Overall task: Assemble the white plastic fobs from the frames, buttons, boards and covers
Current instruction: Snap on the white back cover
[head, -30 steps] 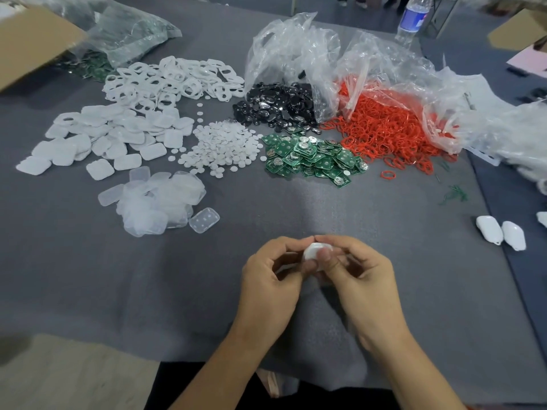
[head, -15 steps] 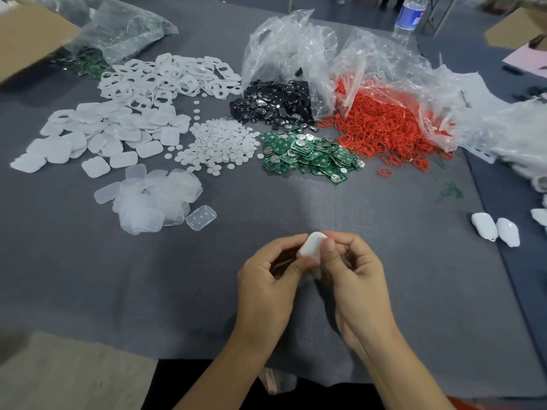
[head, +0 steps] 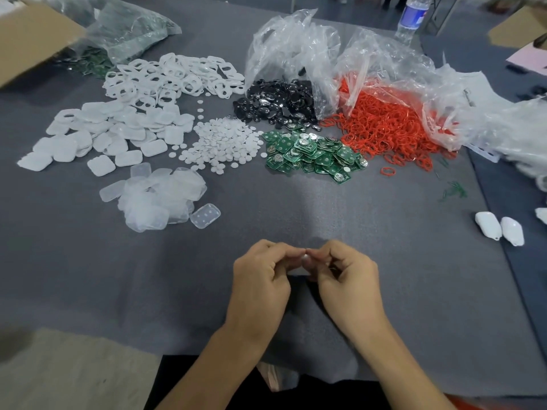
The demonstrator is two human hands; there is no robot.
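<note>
Curled lower than before, the left hand (head: 260, 279) and right hand (head: 346, 279) pinch the nearly hidden fob (head: 305, 257), probably snapping it shut.

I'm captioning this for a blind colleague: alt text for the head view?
Left hand and right hand pinch a small white piece, mostly hidden, above a grey mat. Beyond lie heaps of white frames, white buttons, green boards, black parts and red rings.

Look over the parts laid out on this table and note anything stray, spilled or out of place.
One red ring lies alone on the grey mat, apart from the red ring pile. A few white discs trail away from their heap toward the frames. Nothing looks damaged.
</note>
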